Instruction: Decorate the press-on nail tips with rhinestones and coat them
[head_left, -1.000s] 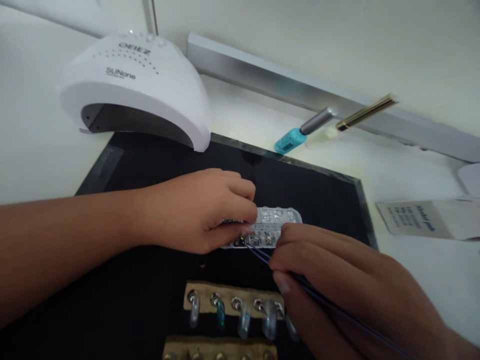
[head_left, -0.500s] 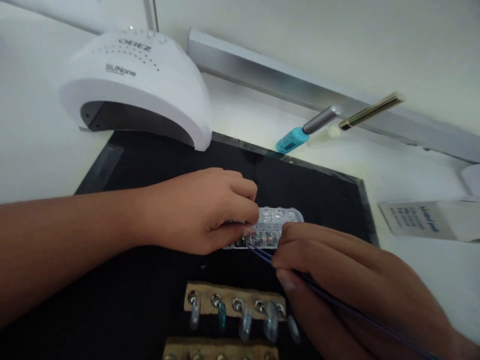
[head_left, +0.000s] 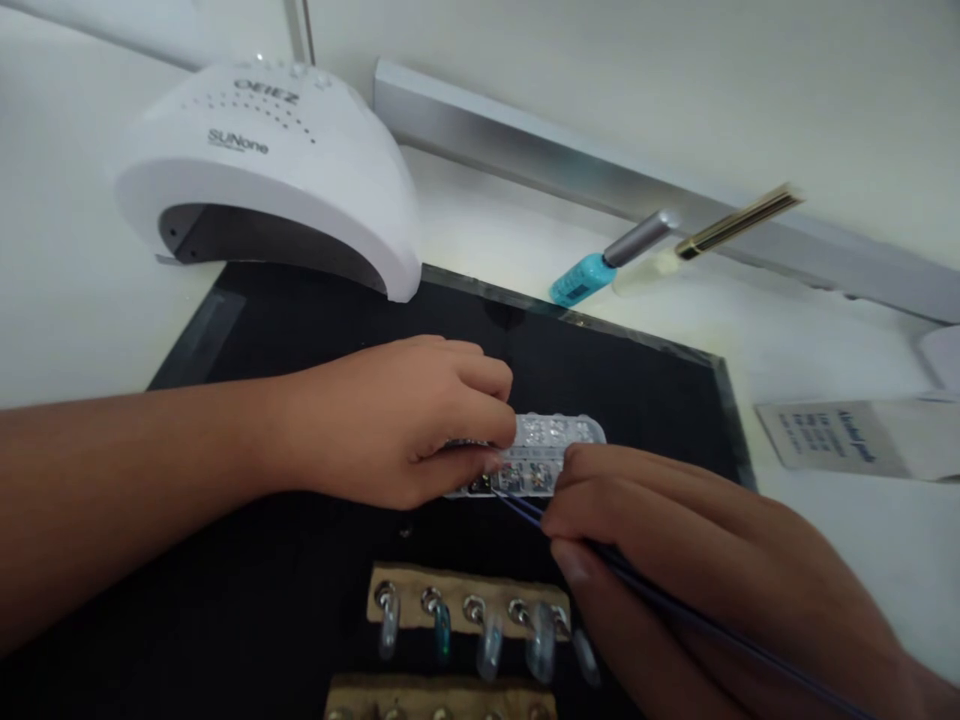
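Note:
A clear compartment case [head_left: 559, 432] with small shiny pieces lies on the black mat [head_left: 615, 385]. My left hand [head_left: 420, 425] is closed over the case's left part, thumb and fingertips pressed together at it; what they pinch is too small to make out. From the right, my right hand [head_left: 675, 540] grips dark blue tweezers [head_left: 525, 508], whose tips reach a lower compartment beside my left thumb. Nearer to me, a tan strip [head_left: 495, 590] bears several nail tips on metal stands, one of them teal [head_left: 442, 630] and the others clear or pale.
A white nail lamp [head_left: 277, 140] stands at the back left. Behind the mat are a teal bottle [head_left: 581, 280] and a gold-capped bottle [head_left: 739, 222]. An alcohol pad packet [head_left: 847, 437] lies at the right. A second tan strip [head_left: 442, 692] is at the bottom edge.
The whole view has shifted very slightly. Both hands and the tweezers keep nearly the same places at the case.

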